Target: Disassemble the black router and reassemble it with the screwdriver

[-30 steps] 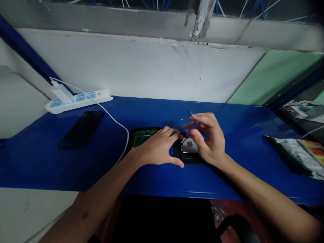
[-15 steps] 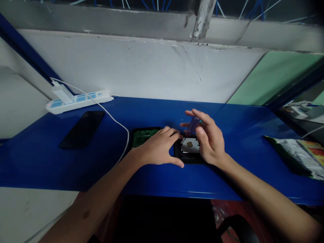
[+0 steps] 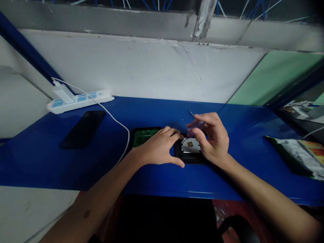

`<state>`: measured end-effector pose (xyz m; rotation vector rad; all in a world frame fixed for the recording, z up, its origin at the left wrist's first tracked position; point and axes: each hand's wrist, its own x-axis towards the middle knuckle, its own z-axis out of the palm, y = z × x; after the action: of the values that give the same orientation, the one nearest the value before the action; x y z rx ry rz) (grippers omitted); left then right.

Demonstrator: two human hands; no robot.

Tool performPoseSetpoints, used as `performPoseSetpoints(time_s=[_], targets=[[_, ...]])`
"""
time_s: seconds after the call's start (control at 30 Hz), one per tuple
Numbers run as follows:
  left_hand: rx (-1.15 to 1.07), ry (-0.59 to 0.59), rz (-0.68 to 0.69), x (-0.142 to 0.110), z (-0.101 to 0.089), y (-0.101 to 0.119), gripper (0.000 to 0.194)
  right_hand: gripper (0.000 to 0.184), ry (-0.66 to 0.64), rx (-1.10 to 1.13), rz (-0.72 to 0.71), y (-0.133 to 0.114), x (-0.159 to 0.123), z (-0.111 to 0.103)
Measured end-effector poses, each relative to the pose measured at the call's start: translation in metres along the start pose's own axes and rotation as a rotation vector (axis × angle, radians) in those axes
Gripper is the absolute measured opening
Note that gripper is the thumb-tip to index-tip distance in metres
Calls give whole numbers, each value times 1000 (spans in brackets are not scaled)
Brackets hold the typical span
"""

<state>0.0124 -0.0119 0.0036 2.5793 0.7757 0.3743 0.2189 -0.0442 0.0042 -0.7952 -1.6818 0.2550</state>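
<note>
My right hand [image 3: 215,141] grips a screwdriver with a translucent purple handle [image 3: 198,125]. Its shaft slants down to the upper left corner of a silver plate [image 3: 194,147], which has a small tan square on it. That plate sits inside a black casing [image 3: 189,158] on the blue table. My left hand [image 3: 164,146] lies palm down, thumb stretched out, its fingertips at the casing's upper left edge. Partly under the left hand is a green circuit board [image 3: 141,136] in a second dark shell. A thin metal rod [image 3: 191,113] shows behind my right fingers; its other end is hidden.
A black phone [image 3: 83,130] lies to the left, by a white power strip [image 3: 83,101] with a plugged-in charger. The charger's white cable [image 3: 118,124] curves across the table. A shiny packet [image 3: 298,157] lies far right. A tiny pale piece [image 3: 182,119] lies behind the casing.
My right fingers opened and stretched up around the screwdriver handle half a second ago, and are now curled lower around it again. The left hand and the casing have stayed in place.
</note>
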Motion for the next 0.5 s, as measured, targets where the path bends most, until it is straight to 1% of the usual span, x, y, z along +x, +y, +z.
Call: performPoseSetpoints(time_s=[0.13, 0.23, 0.37, 0.5], targets=[[5, -1, -5, 0, -1, 1, 81, 43, -62, 36, 48, -7, 0, 0], [9, -7, -9, 0, 0, 1, 83, 46, -57, 2, 35, -7, 0, 0], [-5, -1, -6, 0, 1, -1, 83, 41, -7, -49, -7, 1, 0, 1], [-11, -1, -3, 0, 1, -1, 81, 39, -20, -40, 0, 3, 0, 1]])
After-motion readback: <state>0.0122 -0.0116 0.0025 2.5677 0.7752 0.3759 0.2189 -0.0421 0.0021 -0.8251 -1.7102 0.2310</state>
